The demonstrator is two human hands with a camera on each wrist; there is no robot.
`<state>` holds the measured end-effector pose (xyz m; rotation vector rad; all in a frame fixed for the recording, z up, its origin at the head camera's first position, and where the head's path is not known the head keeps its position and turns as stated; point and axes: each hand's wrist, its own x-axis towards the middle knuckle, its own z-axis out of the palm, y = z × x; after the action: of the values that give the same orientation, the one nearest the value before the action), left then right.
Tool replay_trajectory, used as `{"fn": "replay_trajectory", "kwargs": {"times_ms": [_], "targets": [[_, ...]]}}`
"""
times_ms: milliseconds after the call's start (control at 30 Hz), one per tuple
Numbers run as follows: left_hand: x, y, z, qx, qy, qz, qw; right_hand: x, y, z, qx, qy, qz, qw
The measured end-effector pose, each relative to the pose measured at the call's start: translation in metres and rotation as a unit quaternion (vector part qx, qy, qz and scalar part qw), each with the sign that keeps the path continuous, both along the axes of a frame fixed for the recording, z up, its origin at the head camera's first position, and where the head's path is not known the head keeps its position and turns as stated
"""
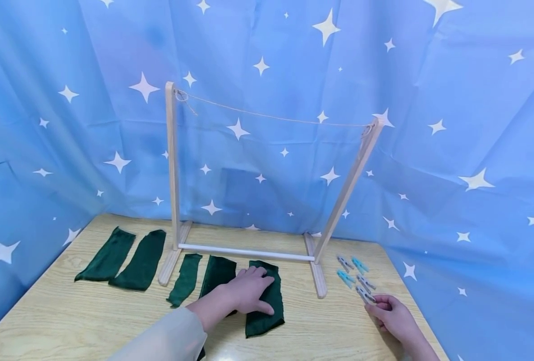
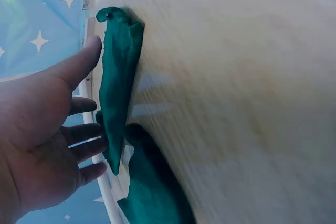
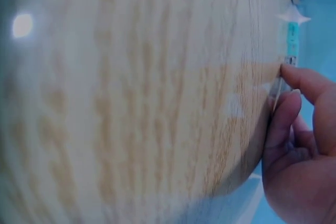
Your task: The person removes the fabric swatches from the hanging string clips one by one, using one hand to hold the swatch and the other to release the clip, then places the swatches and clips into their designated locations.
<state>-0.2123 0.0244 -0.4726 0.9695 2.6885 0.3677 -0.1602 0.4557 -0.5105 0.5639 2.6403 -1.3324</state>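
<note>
My left hand (image 1: 248, 291) rests at the left edge of the rightmost dark green cloth piece (image 1: 271, 321), its fingers spread and loosely extended. The left wrist view shows that hand (image 2: 47, 135) with thumb and fingers apart beside the green cloth (image 2: 121, 72). Another green cloth piece (image 1: 217, 273) lies partly behind the hand and forearm. At the right of the table, my right hand (image 1: 395, 318) pinches the end of a grey clothespin (image 1: 364, 295) between thumb and index finger. In the right wrist view, that hand's (image 3: 299, 145) fingertips meet at the table edge, the pin mostly hidden.
Several other clothespins, grey and blue (image 1: 345, 278), lie just beyond the right hand. A wooden frame (image 1: 173, 165) with a thin string (image 1: 267, 115) across its top stands behind. More green cloth pieces (image 1: 106, 255) lie to the left on the wooden table (image 1: 59, 311).
</note>
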Motion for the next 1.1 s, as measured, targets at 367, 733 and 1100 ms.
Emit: {"fn": "replay_trajectory", "kwargs": {"times_ms": [367, 733, 1100], "targets": [[-0.021, 0.012, 0.0, -0.03, -0.064, 0.016, 0.9974, -0.001, -0.004, -0.002, -0.01, 0.0, -0.001, 1.0], [-0.026, 0.011, 0.003, -0.016, -0.105, 0.038, 0.9937, -0.002, -0.004, -0.002, -0.01, 0.0, 0.003, 1.0], [-0.032, -0.003, -0.001, 0.035, -0.107, 0.024, 0.9933, -0.001, -0.006, -0.002, -0.005, 0.0, -0.001, 1.0]]}}
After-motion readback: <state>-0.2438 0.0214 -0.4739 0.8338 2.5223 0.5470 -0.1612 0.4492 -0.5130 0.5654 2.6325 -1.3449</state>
